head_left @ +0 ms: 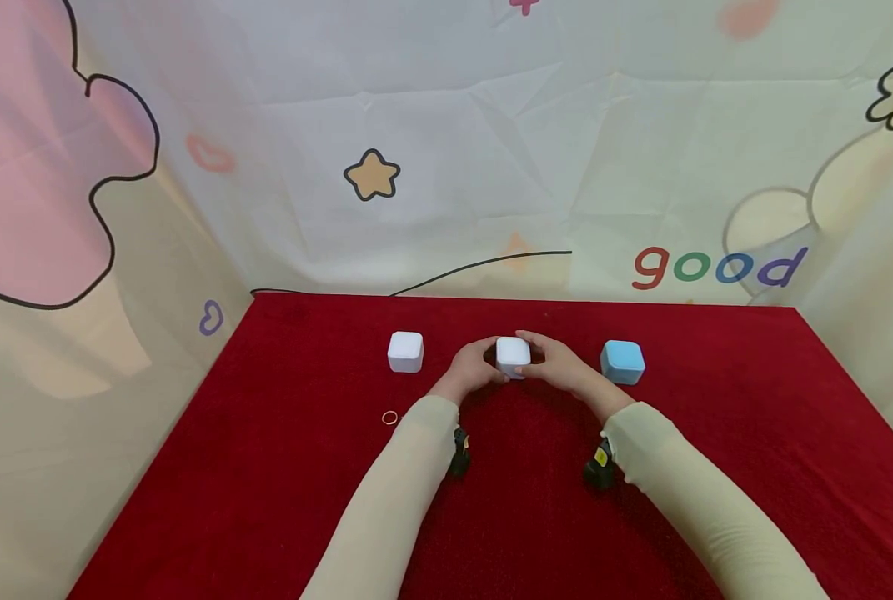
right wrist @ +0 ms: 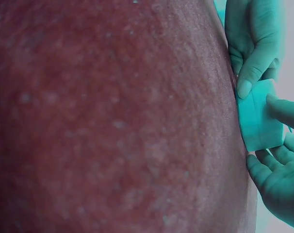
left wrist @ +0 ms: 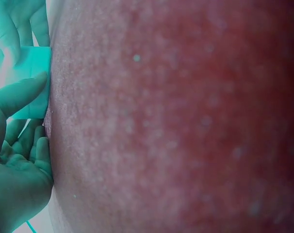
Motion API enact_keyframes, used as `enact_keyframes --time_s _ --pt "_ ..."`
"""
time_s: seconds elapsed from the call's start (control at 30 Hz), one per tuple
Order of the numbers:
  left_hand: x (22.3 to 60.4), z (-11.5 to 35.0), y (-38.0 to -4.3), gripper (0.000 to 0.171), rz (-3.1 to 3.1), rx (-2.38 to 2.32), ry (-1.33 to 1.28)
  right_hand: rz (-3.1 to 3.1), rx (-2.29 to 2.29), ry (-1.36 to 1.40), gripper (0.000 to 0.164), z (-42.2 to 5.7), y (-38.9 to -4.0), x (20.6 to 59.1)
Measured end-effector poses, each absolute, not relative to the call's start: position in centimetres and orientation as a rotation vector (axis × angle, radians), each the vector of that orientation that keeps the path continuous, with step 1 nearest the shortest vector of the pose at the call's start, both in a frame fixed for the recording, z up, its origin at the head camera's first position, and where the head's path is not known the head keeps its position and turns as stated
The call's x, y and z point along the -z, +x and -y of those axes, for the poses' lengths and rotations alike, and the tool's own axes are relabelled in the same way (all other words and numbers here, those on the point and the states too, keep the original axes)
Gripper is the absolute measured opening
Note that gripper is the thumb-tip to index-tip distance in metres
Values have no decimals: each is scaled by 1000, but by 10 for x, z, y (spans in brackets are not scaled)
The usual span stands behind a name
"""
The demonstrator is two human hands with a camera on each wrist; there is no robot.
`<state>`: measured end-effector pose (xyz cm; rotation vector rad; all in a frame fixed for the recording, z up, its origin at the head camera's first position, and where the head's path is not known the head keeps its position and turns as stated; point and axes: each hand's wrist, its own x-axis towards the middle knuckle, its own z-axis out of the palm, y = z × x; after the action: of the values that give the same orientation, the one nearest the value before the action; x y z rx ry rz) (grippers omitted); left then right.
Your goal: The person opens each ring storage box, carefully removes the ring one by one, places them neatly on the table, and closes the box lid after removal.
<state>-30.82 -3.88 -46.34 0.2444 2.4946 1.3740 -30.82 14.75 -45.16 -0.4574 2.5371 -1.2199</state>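
A small white box [head_left: 513, 353] with rounded corners stands on the red cloth, between my two hands. My left hand [head_left: 472, 368] pinches it from the left, thumb on the near face. From the right, my right hand [head_left: 560, 364] grips the same box, its thumb also on the near face. A seam runs across the box [right wrist: 258, 116] in the right wrist view. Parts of the fingers behind the box are hidden. In the left wrist view the box [left wrist: 33, 65] touches the cloth, and both thumbs lie on it.
Another white box [head_left: 405, 352] stands to the left, and a light blue box [head_left: 622, 362] to the right. A thin gold-coloured ring [head_left: 383, 417] lies beside my left sleeve. The red cloth [head_left: 281, 467] ends at a printed curtain [head_left: 446, 192] behind.
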Motion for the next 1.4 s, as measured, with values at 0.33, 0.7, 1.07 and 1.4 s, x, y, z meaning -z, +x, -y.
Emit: enact_keyframes --time_s 0.33,0.7,1.07,1.4 --pt "469 39 -313 65 -2512 -1346 252 -2645 1171 -508 68 -148 -307 461" --pt "472 39 -312 67 -2564 -1300 246 -2714 1101 -524 64 -143 -307 463" --pt "468 35 -310 67 -2567 -1281 218 -2719 1061 -528 62 -145 -308 459" --pt "468 35 -311 68 -2557 -1306 186 -2705 1052 -512 63 -145 -309 458"
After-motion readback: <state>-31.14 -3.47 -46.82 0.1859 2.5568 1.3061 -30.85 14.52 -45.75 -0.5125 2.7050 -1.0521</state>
